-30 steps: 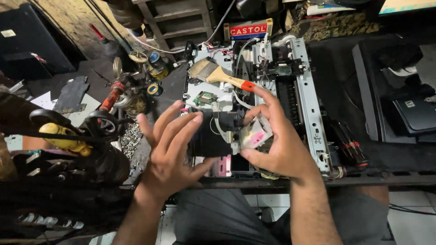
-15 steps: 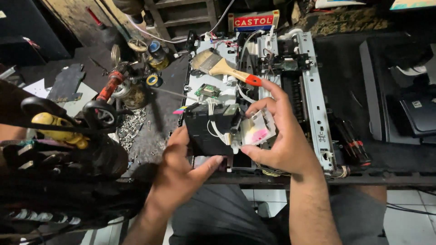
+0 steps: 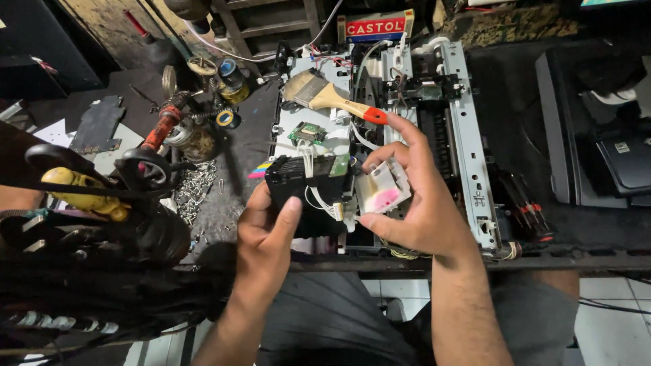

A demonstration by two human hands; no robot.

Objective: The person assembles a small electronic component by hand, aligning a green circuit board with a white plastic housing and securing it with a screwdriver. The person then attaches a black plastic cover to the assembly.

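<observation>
A black ink-cartridge carriage (image 3: pixel 298 186) with a small green circuit board and white wires lies over the front of an opened printer chassis (image 3: pixel 468 135). My left hand (image 3: pixel 268 237) grips the carriage's left side, thumb on its front face. My right hand (image 3: pixel 413 203) holds a whitish, pink-stained part (image 3: pixel 383 190) at the carriage's right end, index finger stretched upward. A paintbrush (image 3: pixel 329 95) with a wooden handle and red tip rests on the chassis just beyond my fingers.
A pile of screws (image 3: pixel 193 190), a red-handled tool (image 3: pixel 163 129) and small tins sit to the left. A dark bag with a yellow handle (image 3: pixel 81 193) fills the near left. A black device (image 3: pixel 597 135) stands at the right. A red and white box (image 3: pixel 376 27) lies behind.
My left hand dropped away from the carriage and has come back up, now gripping its left side. My right hand stays on the pink-stained part.
</observation>
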